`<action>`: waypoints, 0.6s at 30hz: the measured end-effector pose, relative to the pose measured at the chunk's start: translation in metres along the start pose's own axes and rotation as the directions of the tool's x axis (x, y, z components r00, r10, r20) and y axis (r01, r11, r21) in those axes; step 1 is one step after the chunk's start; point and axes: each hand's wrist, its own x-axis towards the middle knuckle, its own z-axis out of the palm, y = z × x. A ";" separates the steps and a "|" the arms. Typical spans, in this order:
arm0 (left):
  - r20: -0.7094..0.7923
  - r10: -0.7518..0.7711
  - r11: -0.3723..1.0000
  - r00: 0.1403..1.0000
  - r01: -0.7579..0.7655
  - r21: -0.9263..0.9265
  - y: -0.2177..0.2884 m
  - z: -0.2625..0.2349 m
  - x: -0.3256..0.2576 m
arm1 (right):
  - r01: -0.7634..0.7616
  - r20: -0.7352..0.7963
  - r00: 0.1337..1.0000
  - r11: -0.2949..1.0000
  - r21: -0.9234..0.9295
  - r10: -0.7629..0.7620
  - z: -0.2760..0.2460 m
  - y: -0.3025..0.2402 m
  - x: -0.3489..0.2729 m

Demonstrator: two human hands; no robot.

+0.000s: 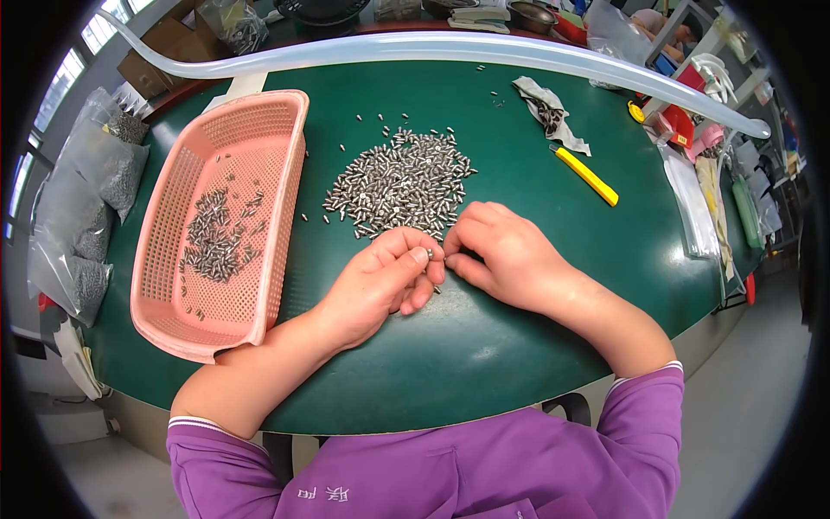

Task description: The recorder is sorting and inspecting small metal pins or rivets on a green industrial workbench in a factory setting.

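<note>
A heap of small, shiny metal pins (399, 183) lies on the green table in front of me. At the heap's near edge, my left hand (376, 278) pinches one small metal pin (430, 254) between thumb and forefinger. Another pin (437, 290) shows beside its lower fingers; whether it is held or lies on the table I cannot tell. My right hand (506, 253) is close beside the left, its fingers curled and thumb near the forefinger. What its fingertips hold, if anything, is hidden. More such pins (212, 238) lie inside the pink plastic basket (284, 208) to the left.
A yellow utility knife (586, 175) and a crumpled cloth (566, 130) with dark bits lie at the right. Clear bags of metal parts (91, 229) stand along the left edge. A thick translucent tube (415, 48) spans the table's far side. Stray pins dot the tabletop (510, 346).
</note>
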 end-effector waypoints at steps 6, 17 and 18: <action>-0.026 0.007 1.000 1.000 -0.007 -0.006 0.000 0.001 -0.001 | -0.137 -0.021 0.988 0.931 0.338 0.153 -0.009 -0.010 0.005; -0.032 -0.045 0.998 0.998 0.046 0.036 0.001 0.001 0.000 | -0.093 -0.014 0.993 0.834 0.544 0.120 -0.004 -0.014 0.003; -0.030 -0.026 0.999 0.999 0.027 0.027 0.000 0.001 0.000 | -0.093 -0.015 0.993 0.834 0.544 0.120 -0.004 -0.012 0.004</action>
